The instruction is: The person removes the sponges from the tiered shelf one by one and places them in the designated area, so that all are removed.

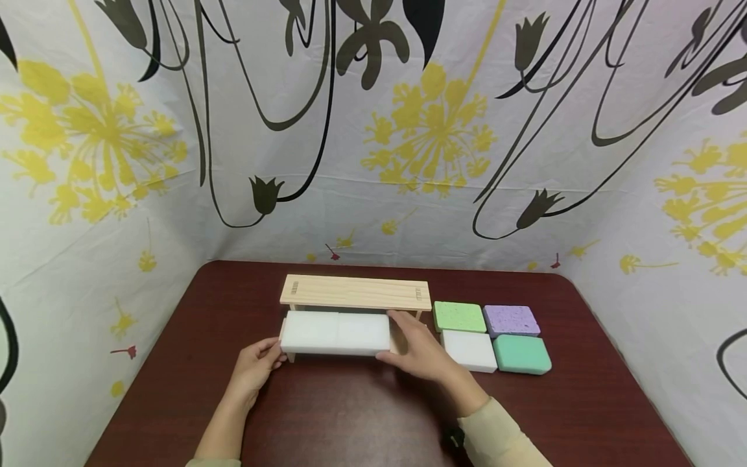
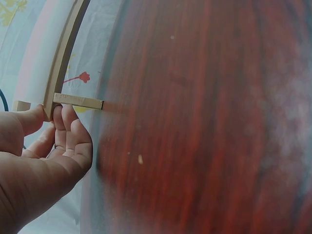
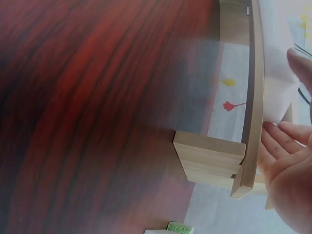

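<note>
Two white sponges (image 1: pixel 309 332) lie end to end on a small wooden stand (image 3: pixel 254 97), whose short legs rest on the dark table. With thumb above and fingers below, my left hand (image 1: pixel 255 366) pinches the left end of this stand, close beside a leg (image 2: pixel 80 101). My right hand (image 1: pixel 423 350) holds the right-hand white sponge (image 1: pixel 364 334) at its right end, thumb at the front edge and fingers at the far side. A strip of bare wood shows past that sponge, partly hidden by the right hand.
Behind stands a second wooden stand (image 1: pixel 356 292) with a bare top. To the right lie a light green sponge (image 1: pixel 459 316), a purple sponge (image 1: pixel 511 320), another white sponge (image 1: pixel 469 351) and a teal sponge (image 1: pixel 522 354). A patterned cloth (image 1: pixel 373 220) hangs around the table (image 1: pixel 338 415).
</note>
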Action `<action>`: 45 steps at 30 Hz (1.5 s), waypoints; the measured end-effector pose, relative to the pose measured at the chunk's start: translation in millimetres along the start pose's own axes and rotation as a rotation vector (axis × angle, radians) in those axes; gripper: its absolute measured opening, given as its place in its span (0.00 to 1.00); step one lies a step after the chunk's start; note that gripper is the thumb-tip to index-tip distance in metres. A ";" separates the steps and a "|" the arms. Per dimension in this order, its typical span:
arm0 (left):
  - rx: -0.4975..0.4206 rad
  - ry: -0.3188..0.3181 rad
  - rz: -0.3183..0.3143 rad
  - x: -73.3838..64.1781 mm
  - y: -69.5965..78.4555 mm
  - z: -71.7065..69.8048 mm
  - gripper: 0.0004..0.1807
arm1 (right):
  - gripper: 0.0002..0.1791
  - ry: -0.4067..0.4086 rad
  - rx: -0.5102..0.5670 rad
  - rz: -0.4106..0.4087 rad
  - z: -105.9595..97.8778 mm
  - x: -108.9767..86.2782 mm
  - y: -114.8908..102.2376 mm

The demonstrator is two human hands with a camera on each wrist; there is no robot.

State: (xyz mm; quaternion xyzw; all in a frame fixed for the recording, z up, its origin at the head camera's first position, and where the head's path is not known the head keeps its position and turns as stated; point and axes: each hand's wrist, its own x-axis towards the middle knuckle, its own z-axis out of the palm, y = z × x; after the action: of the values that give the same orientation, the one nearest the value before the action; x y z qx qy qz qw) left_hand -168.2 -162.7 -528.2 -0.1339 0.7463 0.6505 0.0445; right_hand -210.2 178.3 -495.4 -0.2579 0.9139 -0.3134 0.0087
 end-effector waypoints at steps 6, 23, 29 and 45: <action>-0.001 0.000 0.002 0.8 -0.9 0.3 0.18 | 0.47 0.025 -0.005 -0.008 0.1 -0.8 1.7; 0.002 0.007 -0.007 -1.3 -1.1 1.5 0.18 | 0.45 0.087 -0.003 -0.005 -15.6 -20.8 10.1; 0.000 -0.001 -0.001 0.3 -2.4 1.3 0.19 | 0.45 0.108 0.018 -0.002 -21.7 -30.7 17.2; 0.015 0.002 -0.009 0.3 -1.7 0.6 0.20 | 0.43 0.170 0.068 -0.052 -34.6 -51.9 36.9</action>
State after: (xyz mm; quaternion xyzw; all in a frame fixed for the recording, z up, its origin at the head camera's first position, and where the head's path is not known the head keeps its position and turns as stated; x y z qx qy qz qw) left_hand -168.1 -162.3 -529.9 -0.1373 0.7505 0.6447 0.0476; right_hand -188.5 247.5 -496.5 -0.2538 0.8932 -0.3650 -0.0683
